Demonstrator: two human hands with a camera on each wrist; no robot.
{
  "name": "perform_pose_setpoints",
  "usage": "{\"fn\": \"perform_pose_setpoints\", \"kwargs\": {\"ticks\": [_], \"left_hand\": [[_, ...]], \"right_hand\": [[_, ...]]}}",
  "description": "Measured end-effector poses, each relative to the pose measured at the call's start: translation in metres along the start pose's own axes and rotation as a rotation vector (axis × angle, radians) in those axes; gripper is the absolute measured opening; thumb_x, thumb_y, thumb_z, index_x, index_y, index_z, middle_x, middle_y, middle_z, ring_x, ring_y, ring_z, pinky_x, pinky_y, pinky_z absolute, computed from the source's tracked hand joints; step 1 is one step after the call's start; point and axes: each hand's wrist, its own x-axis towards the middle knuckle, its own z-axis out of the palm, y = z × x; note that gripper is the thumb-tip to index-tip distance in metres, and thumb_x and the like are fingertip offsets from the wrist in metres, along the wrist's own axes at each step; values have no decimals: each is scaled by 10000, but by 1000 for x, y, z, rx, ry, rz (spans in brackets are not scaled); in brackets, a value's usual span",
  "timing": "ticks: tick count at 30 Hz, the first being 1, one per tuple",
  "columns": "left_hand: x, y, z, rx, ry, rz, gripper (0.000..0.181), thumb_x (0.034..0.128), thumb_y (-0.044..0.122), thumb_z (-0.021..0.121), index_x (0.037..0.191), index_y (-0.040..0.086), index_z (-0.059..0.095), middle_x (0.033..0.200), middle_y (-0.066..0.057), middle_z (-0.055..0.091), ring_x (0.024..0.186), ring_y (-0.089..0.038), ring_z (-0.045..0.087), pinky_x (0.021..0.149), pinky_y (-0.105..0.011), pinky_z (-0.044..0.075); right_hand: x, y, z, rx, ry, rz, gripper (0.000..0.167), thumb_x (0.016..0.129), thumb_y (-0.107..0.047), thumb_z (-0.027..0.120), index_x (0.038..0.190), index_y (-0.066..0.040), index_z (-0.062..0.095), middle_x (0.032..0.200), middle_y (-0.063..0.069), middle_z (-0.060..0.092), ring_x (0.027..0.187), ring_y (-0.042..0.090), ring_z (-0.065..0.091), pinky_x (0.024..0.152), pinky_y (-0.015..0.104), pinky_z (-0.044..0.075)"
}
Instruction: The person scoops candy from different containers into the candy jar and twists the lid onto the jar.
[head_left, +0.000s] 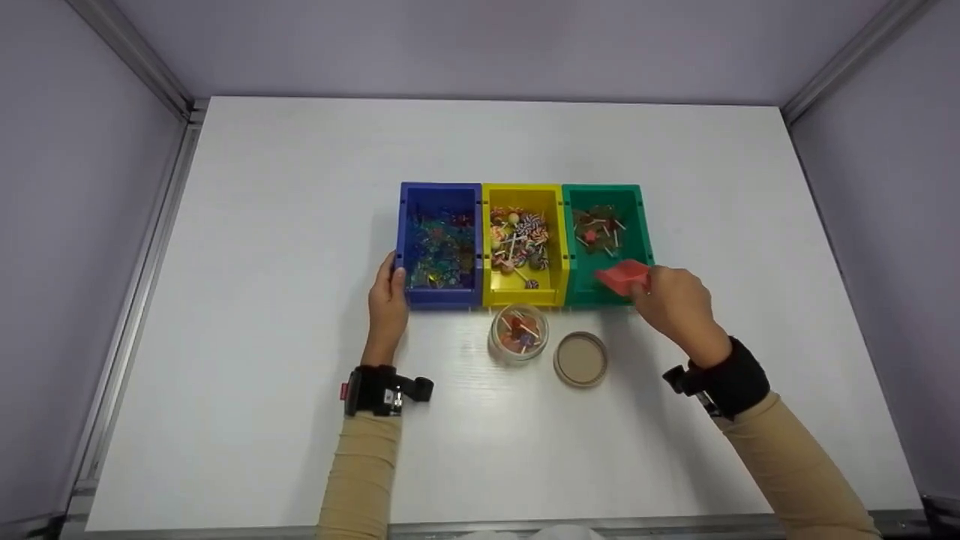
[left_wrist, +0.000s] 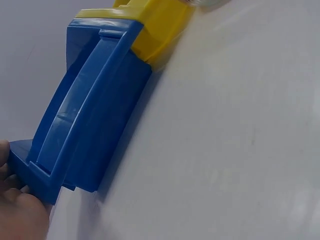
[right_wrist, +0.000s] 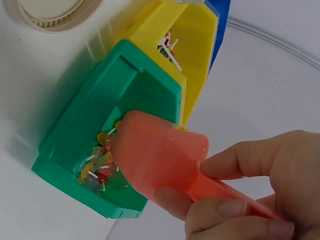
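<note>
My right hand grips the handle of a red plastic scoop. The scoop's bowl is over the front part of the green bin, where small lollipops lie on the bottom. At the left, my left hand holds the outer side of the blue bin near its front corner. Between these two bins sits a yellow bin with striped lollipops. In the blue bin lie clear, colourful small pieces. A glass jar with several lollipops inside stands before the yellow bin.
A round beige lid lies on the white table, right of the jar. The three bins stand side by side in a row. Pale walls enclose the table at the back and both sides.
</note>
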Motion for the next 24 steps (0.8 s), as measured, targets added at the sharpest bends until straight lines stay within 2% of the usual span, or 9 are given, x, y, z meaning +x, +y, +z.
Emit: {"fn": "perform_pose_setpoints", "kwargs": {"ticks": [5,12,17,21,24], "left_hand": [[1,0,1,1,-9,-20,471,1061,180,342,1491,-9,304,1553,-206,339,1473,-318,302,1229,-433,277],[-2,-1,1,10,11,-10,467,1059,179,350,1486,-8,317,1544,-208,353,1464,-321,319,1222,-439,291],[-1,-3,0,5,14,2,471,1060,186,348,1483,-17,317,1540,-212,359,1461,-323,323,1221,-442,292],[-1,-3,0,0,7,4,477,1060,190,345,1487,-19,306,1549,-211,343,1469,-322,307,1227,-441,280],[-1,-3,0,6,2,-2,480,1061,196,344,1491,-12,301,1554,-206,336,1473,-319,301,1229,-438,274]], "right_hand": [[9,0,2,-16,-48,63,321,905,-141,498,603,-34,511,591,103,490,522,197,418,427,264,299],[15,-2,4,-60,-94,99,308,912,-148,488,722,66,604,704,217,583,563,217,451,432,296,343],[20,-1,7,-56,-119,110,327,908,-148,457,780,88,642,796,291,640,581,224,479,424,296,357],[24,-1,9,-52,-136,126,328,921,-162,454,731,44,625,752,227,603,591,214,479,424,283,354],[27,-2,12,-51,-139,149,402,949,-274,498,660,-8,583,702,153,531,600,210,475,420,272,344]]}}
